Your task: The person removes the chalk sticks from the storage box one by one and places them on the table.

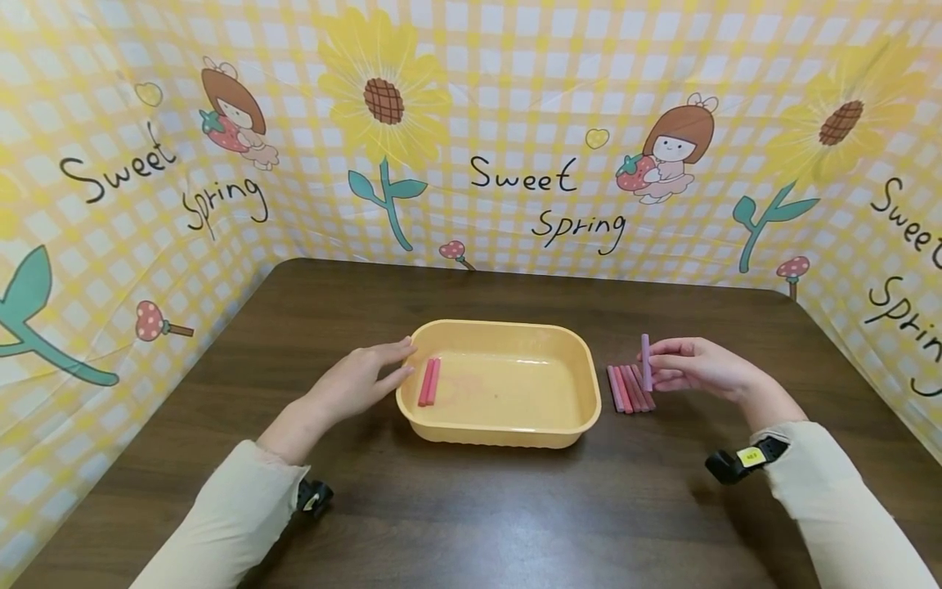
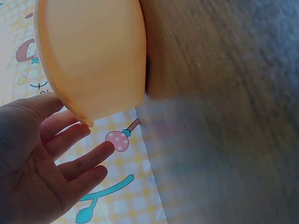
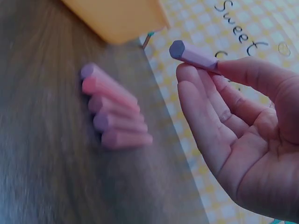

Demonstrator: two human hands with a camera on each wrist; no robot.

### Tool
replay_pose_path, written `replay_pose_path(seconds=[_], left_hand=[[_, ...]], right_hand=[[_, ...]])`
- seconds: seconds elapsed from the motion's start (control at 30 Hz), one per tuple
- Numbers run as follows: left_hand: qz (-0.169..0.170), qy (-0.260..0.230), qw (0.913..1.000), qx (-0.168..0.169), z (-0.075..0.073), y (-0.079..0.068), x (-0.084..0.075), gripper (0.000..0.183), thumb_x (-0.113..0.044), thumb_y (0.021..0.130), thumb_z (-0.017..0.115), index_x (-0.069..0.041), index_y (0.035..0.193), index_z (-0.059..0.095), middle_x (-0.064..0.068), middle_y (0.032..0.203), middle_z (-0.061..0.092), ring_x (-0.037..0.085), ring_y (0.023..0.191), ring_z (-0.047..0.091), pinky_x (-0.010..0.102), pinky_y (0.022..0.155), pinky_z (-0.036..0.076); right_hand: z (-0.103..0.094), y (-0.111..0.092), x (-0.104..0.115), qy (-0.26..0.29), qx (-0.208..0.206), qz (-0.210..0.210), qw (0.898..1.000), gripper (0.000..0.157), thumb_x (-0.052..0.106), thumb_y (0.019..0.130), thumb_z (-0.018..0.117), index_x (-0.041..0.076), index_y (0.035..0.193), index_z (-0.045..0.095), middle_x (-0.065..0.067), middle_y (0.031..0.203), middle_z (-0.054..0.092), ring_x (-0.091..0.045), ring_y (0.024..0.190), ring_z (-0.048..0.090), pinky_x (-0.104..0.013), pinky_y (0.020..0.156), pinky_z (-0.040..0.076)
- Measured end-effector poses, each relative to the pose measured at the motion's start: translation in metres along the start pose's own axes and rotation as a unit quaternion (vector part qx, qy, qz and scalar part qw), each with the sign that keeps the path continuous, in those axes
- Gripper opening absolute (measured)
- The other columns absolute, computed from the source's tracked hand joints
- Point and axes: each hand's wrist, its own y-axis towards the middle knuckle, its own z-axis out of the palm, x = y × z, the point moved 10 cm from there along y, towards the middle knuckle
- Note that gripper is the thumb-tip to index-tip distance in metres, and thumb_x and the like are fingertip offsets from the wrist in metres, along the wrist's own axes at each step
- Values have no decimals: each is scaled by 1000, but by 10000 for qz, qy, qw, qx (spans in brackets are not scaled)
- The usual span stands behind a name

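Note:
My right hand (image 1: 702, 368) pinches a light purple crayon (image 1: 646, 362) between thumb and fingertips, raised above the table. In the right wrist view the crayon (image 3: 198, 55) shows a flat six-sided end. Just below and to its left lies a row of several pink and purple crayons (image 3: 114, 91), side by side on the table. A yellow plastic basin (image 1: 508, 431) stands in the middle, with two pinkish-red crayons (image 1: 430, 382) lying inside at its left end. My left hand (image 1: 361, 378) touches the basin's left rim, its fingers loosely extended.
The dark wooden table (image 1: 471, 515) reaches back to a yellow checked cloth (image 1: 508, 74) printed with sunflowers and words, which stands up behind it and along both sides. A black strap device (image 1: 746, 460) sits at the right wrist, another (image 1: 315, 497) at the left.

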Motion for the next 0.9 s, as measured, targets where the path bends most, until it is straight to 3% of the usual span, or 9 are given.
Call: replay_pose_path(seconds=[0.23,0.37,0.47,0.67,0.9], left_hand=[[-24,-2,10000,19,1,1,1,44,-22,94,55,-1,133,51,17,140,47,33,127,48,50,104,41],[-14,-1,10000,0,1,0,1,44,-22,94,55,-1,132,51,17,139,47,33,127,48,50,104,41],[-9,-3,10000,-5,1,0,1,43,-22,94,55,-1,132,51,17,139,47,33,127,49,50,104,41],[-52,-11,10000,24,1,0,1,44,-21,94,55,-1,133,51,17,140,47,33,128,48,50,104,40],[-74,-45,10000,34,1,-1,1,44,-21,94,55,-1,133,51,17,140,46,34,128,47,50,104,40]], right_hand=[[-17,-9,-19,-221,-394,402,9982,18,12,98,47,8,112,57,8,100,69,-5,89,67,-24,81,56],[-26,-10,-29,-605,-646,716,9935,34,15,98,48,-10,121,47,8,95,66,-4,87,65,-24,80,57],[-30,-10,-36,-808,-770,953,9892,43,16,97,49,-16,123,41,8,92,64,-3,85,64,-24,80,57],[-32,-9,-46,-1096,-916,1335,9807,47,19,96,52,-17,124,40,6,89,62,-4,81,62,-23,77,57],[-31,-7,-49,-1254,-1017,1562,9744,40,18,95,52,-15,119,46,5,84,61,-5,77,61,-23,73,57]])
